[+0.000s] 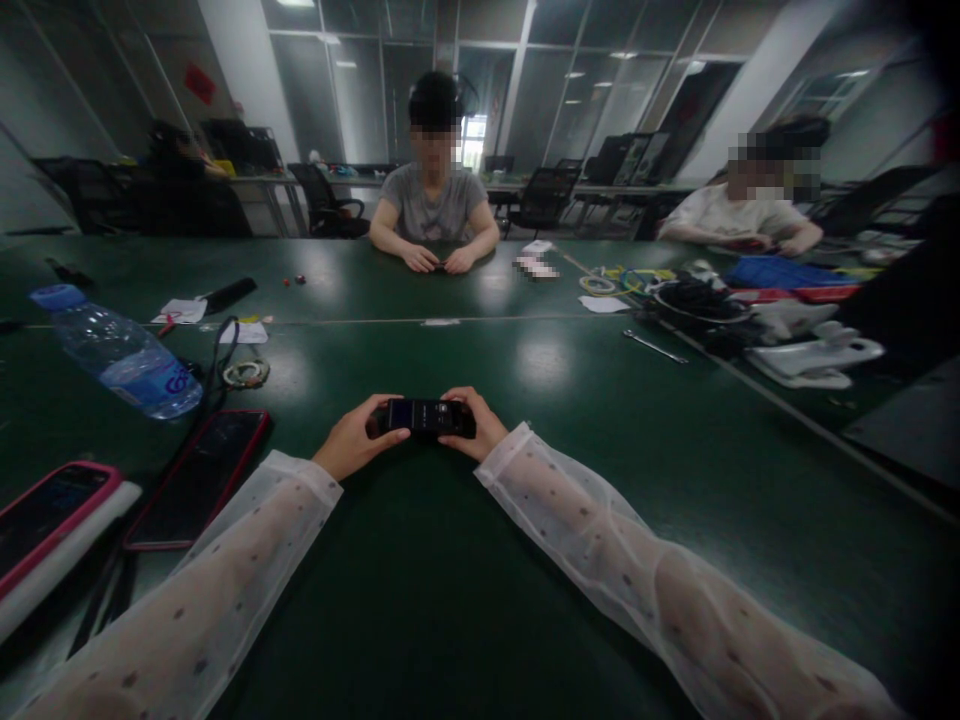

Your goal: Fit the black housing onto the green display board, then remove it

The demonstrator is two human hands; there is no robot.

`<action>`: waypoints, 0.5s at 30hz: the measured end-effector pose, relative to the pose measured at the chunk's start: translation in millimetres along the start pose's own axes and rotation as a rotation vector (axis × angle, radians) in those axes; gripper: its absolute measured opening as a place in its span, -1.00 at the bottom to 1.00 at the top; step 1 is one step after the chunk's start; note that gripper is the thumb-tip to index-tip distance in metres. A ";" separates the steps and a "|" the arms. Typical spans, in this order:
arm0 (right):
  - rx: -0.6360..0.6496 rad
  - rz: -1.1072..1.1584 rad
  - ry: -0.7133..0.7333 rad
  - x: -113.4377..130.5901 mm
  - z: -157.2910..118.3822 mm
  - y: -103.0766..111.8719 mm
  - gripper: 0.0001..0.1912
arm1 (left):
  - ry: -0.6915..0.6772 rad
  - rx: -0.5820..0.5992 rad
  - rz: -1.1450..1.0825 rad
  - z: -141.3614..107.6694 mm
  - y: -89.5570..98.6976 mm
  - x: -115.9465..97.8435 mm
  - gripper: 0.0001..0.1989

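A small black device [424, 415] with a lit screen is held level between my two hands, just above or on the green table [420, 600]. My left hand [360, 436] grips its left end, thumb along the near edge and fingers behind. The right end is gripped by my right hand [478, 425] in the same way. Sheer white dotted sleeves cover both forearms. Parts of the device's ends are hidden by my fingers.
At left lie a water bottle [139, 355], a red-edged phone [201, 480] and a pink-cased phone [56, 510]. A wrench [655, 346] and piled cables [697, 300] lie at right. One person [435, 205] sits opposite, another [739, 215] at far right.
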State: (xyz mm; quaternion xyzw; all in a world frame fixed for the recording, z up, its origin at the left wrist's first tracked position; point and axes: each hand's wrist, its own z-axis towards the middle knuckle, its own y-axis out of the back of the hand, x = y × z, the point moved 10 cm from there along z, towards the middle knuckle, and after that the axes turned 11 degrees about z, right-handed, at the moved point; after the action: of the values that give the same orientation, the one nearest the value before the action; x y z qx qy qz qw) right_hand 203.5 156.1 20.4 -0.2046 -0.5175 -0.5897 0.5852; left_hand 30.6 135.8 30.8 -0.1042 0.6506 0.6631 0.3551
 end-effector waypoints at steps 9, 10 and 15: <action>-0.004 0.013 -0.054 -2.2 -1.5 0.5 -0.35 | 0.017 0.004 -0.027 -0.3 -2.2 3.8 -0.47; -0.006 0.004 -0.058 -1.8 -2.1 0.7 -0.36 | 0.020 0.010 -0.033 -0.5 -2.5 4.0 -0.47; -0.006 -0.045 -0.091 -1.7 -4.0 1.5 -0.44 | 0.020 0.019 -0.040 -0.7 -2.5 3.7 -0.47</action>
State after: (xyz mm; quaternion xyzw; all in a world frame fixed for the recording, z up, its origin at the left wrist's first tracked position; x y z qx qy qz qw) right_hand 206.8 153.8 18.0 -0.2215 -0.5462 -0.5943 0.5472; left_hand 29.2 136.1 26.5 -0.1206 0.6581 0.6486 0.3629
